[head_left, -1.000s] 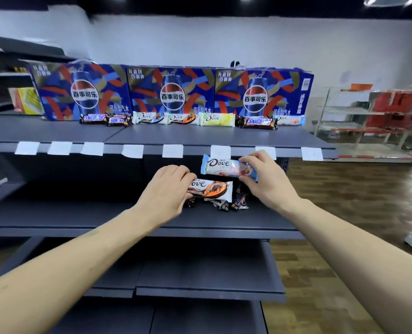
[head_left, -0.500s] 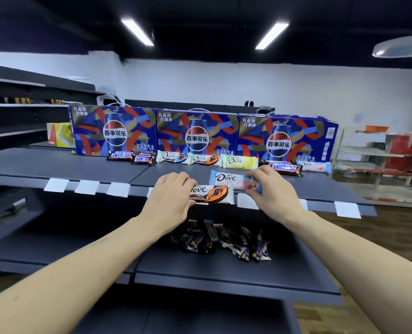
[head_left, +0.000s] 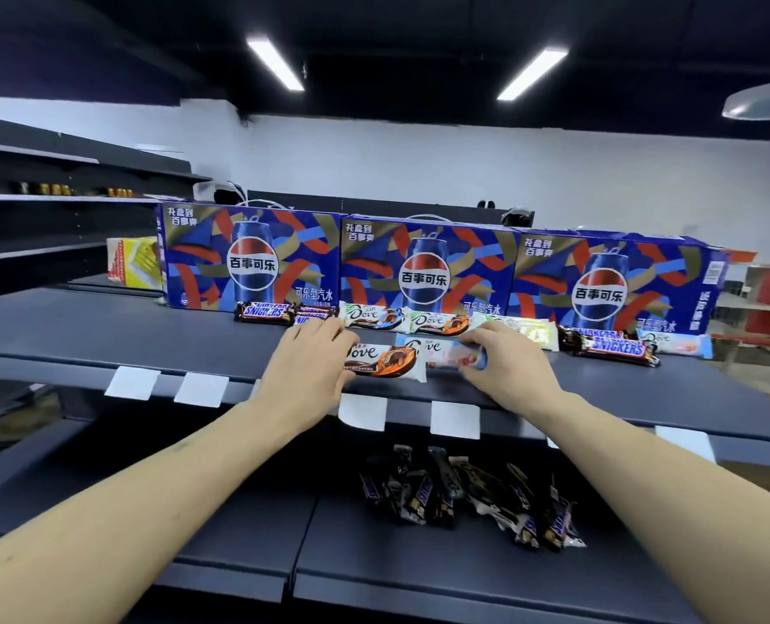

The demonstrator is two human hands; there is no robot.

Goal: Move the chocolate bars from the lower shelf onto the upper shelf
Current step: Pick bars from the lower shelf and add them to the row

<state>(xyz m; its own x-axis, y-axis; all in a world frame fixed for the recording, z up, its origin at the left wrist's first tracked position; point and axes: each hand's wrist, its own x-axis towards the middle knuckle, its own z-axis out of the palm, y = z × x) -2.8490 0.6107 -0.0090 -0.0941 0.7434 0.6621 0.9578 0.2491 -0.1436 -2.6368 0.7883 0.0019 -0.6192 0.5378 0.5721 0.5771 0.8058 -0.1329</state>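
- Since half a second ago I have carried both bars over the upper shelf (head_left: pixel 104 335); they now sit low on its front part, no longer level with the price-tag edge
- My left hand (head_left: pixel 304 376) has its grip curled round the end of the brown-and-orange Dove bar (head_left: pixel 385 360); my right hand (head_left: pixel 504 364) pinches the pale blue-and-pink Dove bar (head_left: pixel 448 353), the two bars end to end and just touching
- Behind them a back row of bars (head_left: pixel 437 321), Snickers and Dove, lines the foot of three Pepsi boxes (head_left: pixel 425 268); that row has not shifted
- The lower shelf (head_left: pixel 239 533) holds a loose heap of dark-wrapped bars (head_left: pixel 468 497), unmoved since a moment ago
- White price tags (head_left: pixel 362 412) hang along the upper shelf's front edge; a yellow carton (head_left: pixel 131 261) stands to the left of the boxes
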